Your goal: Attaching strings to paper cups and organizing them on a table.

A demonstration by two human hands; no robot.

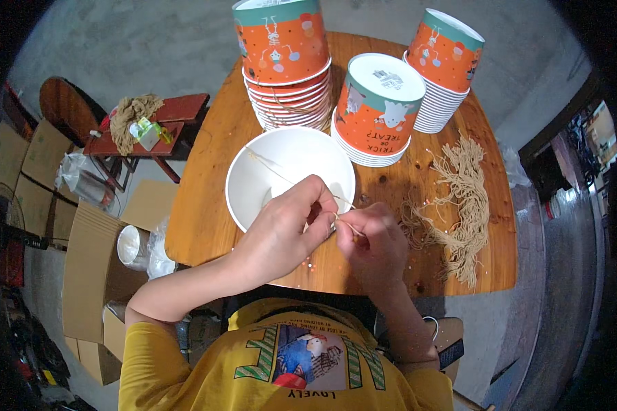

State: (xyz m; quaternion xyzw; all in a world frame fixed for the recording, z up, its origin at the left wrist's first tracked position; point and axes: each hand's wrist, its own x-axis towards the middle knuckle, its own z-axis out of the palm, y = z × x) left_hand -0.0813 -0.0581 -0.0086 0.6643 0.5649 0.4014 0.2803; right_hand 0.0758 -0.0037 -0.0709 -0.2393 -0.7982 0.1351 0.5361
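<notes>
Above a grained wooden table (202,212), both hands (284,226) (378,243) pinch thin tan string (345,201) near a round bowl (308,154).

Smooth wooden table (199,226), smooth paper tub (242,181), rough fibrous twine (469,198), matt cardboard box (82,274)

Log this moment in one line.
left hand: pinching tan cord; right hand: pinching tan cord; white tub: open, beneath left hand; cord bundle: on table

head view | left fisheye | looking down | near left hand (288,222), right hand (378,246), table (202,219)
</notes>
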